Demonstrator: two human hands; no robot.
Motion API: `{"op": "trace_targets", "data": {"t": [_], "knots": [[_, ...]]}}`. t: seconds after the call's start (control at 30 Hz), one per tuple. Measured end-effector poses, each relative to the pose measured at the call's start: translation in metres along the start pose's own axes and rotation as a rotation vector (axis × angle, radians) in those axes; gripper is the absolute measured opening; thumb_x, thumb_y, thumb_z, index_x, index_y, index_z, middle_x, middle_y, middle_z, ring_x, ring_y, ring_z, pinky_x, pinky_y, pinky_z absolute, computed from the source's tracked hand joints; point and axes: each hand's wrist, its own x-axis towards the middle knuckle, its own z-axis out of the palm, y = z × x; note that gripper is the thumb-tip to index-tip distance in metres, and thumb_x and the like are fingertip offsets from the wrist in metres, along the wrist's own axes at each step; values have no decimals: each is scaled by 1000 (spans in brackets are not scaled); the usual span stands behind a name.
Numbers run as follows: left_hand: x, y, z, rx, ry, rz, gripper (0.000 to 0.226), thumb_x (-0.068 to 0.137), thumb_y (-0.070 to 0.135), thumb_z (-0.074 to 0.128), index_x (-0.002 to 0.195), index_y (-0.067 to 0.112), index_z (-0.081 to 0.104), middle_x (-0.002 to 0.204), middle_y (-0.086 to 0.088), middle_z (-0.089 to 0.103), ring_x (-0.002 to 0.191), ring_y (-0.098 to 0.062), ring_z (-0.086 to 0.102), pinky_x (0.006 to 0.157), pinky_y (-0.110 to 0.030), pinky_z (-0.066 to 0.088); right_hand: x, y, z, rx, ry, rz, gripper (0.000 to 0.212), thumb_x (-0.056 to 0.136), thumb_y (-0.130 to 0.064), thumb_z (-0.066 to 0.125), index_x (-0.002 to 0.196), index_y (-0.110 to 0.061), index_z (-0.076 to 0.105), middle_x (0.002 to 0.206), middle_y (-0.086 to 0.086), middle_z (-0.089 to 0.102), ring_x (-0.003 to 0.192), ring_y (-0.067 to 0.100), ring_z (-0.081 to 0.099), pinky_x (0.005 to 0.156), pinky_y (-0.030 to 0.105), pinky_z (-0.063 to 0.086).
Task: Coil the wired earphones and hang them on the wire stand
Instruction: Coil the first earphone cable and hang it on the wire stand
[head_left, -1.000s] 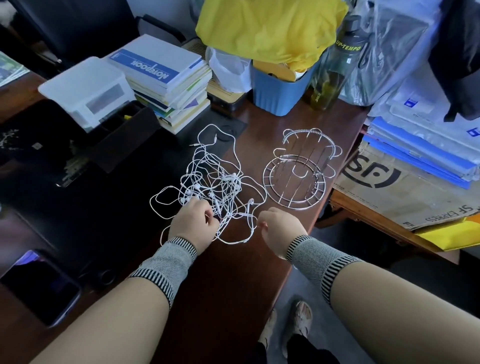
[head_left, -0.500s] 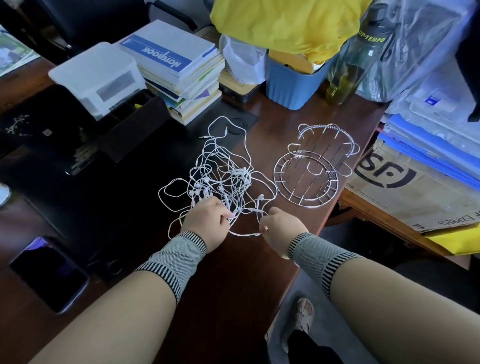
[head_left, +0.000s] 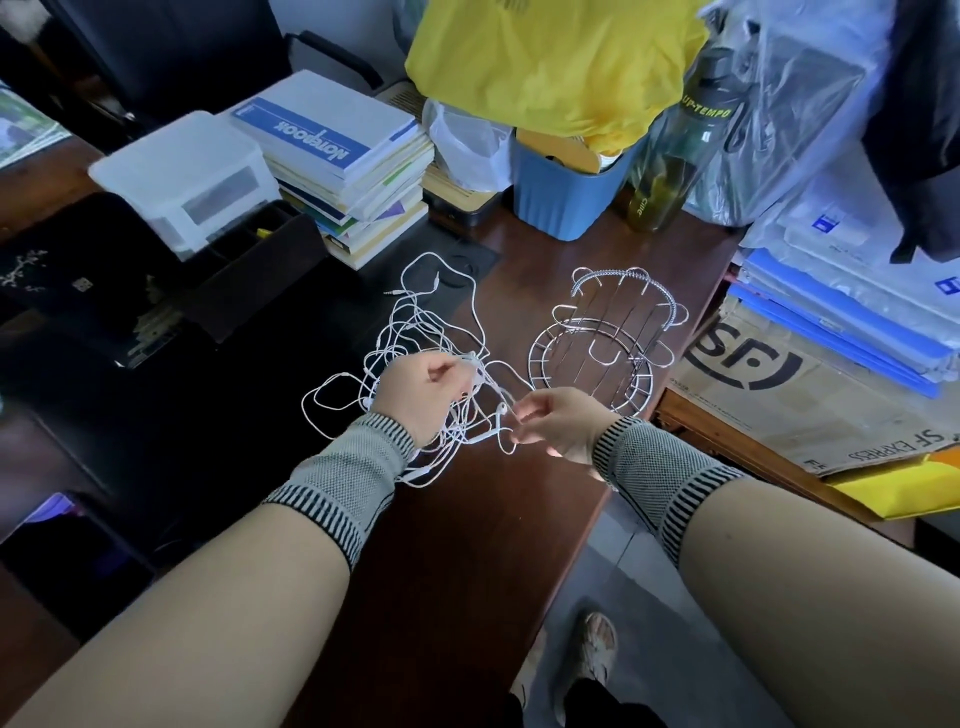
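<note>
your left hand (head_left: 422, 391) pinches a bunch of white cable near the top of the tangle, and your right hand (head_left: 558, 425) pinches a strand beside an earbud, the two hands close together just above the desk (head_left: 488, 545). the wired earphones (head_left: 415, 338) are one loose knot of loops, partly lifted at your fingers, the rest sprawled on the wood with plugs pointing away from you. the wire stand (head_left: 602, 343) sits just right of the tangle, its hooks bare as far as you can see. nothing is coiled yet; by the look of it you are only separating one set, with all the coiling and hanging ahead.
</note>
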Motion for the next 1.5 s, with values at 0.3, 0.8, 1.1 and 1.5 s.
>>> {"op": "trace_targets", "data": {"t": [0.3,0.8,1.1,1.5], "knots": [[14,6,-11,-49,219,-62,22,91,30,64,75,16,70,52,6,53,39,-3,41,41,-17,36,-3,5,-14,234,228,42,12,83,-21,69,71,-17,71,66,-2,70,62,16,45,48,21,36],[19,11,-7,0,251,-110,22,91,30,63,85,11,72,53,6,53,42,-6,43,44,-16,34,-11,19,-29,356,416,28,15,78,-21,75,67,-14,68,55,-4,57,47,8,48,46,21,40],[12,7,-13,-136,-70,-158,19,88,30,68,83,12,72,53,6,46,42,-8,32,40,-17,29,-11,16,-19,112,282,26,18,85,-26,64,88,-10,72,78,6,69,62,13,59,59,22,50],[7,35,-19,-39,-334,-10,19,86,30,70,81,12,75,51,4,37,47,-13,28,46,-22,26,-22,-33,-1,-281,765,-427,57,80,-21,68,131,-18,45,123,1,46,107,18,51,87,30,46]]}}
